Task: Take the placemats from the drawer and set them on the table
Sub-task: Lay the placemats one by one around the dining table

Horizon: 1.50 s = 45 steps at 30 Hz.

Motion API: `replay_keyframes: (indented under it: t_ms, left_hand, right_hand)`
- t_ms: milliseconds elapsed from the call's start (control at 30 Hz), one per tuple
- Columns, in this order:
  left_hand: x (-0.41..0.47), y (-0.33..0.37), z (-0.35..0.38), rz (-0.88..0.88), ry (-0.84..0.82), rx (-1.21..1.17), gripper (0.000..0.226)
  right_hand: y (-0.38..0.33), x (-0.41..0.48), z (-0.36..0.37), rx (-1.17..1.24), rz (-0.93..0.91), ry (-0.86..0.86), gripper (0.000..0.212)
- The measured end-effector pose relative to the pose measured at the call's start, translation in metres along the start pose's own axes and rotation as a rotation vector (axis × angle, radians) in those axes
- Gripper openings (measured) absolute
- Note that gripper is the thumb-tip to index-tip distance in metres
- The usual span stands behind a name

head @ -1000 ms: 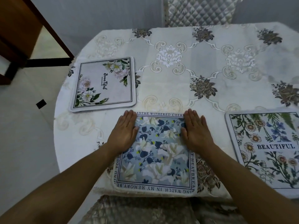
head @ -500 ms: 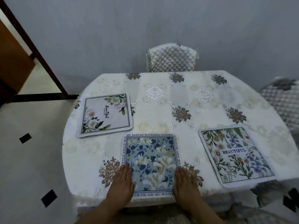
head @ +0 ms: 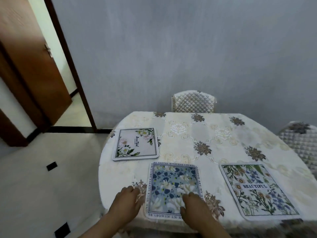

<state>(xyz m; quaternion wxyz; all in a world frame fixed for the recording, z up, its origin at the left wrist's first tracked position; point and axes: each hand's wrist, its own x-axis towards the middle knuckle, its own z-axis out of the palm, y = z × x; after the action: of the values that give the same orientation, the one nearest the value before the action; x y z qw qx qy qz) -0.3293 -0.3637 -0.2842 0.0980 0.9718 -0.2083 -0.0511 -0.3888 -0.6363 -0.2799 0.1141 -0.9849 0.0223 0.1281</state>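
Three placemats flat on the cloth-covered surface (head: pixel 188 152): blue floral placemat (head: pixel 173 188) at near edge, white rose placemat (head: pixel 135 144) far left, daisy placemat (head: pixel 257 191) at right. Left hand (head: pixel 127 200) just beside blue mat's left edge, fingers curled, holding nothing. Right hand (head: pixel 193 206) on its lower right part, fingers bent, not gripping. Quilted chair (head: pixel 193 102) behind.

My hands rest at the near edge of the table (head: pixel 223 138), which is covered by a floral cloth. My left hand (head: pixel 127 200) lies on the cloth just beside the blue placemat (head: pixel 173 188); my right hand (head: pixel 193 206) sits on that mat's near right corner, fingers curled. A white placemat (head: pixel 135 144) lies toward the left edge, a daisy placemat (head: pixel 257 191) toward the right. Quilted chairs (head: pixel 193 101) stand at the far and right edges.
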Motion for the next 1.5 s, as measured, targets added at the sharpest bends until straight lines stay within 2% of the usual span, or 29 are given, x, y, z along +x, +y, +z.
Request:
replay_keyframes:
  t_ms: [133,267,500,700,1067,1267,1500]
  left_hand:
    - [-0.039,-0.011,-0.031,-0.097,0.060,-0.016,0.034]
    - [-0.076,-0.017,-0.050,-0.122,0.100,0.052,0.033]
    - [-0.137,-0.044,-0.071,-0.206,0.136,0.097,0.030]
    - [-0.169,-0.111,-0.081,-0.248,0.161,0.147,0.028]
    - [-0.191,-0.307,-0.108,-0.236,0.091,0.140,0.031]
    - [-0.159,-0.366,-0.110,-0.186,0.076,0.090,0.035]
    - [-0.055,-0.375,-0.105,-0.036,-0.009,0.097,0.036]
  right_hand:
    - [-0.018,-0.004,-0.021,-0.015,-0.124,0.095,0.027]
    - [-0.040,-0.007,-0.031,0.011,-0.237,0.163,0.021]
    - [-0.107,-0.022,-0.029,-0.046,-0.378,0.149,0.024]
    - [-0.188,-0.017,-0.013,-0.098,-0.429,0.130,0.026]
    - [-0.362,0.035,0.037,-0.103,-0.303,0.049,0.027]
    - [-0.387,0.061,0.035,-0.098,-0.169,-0.003,0.032]
    - [-0.368,0.137,0.037,-0.030,-0.007,-0.036,0.025]
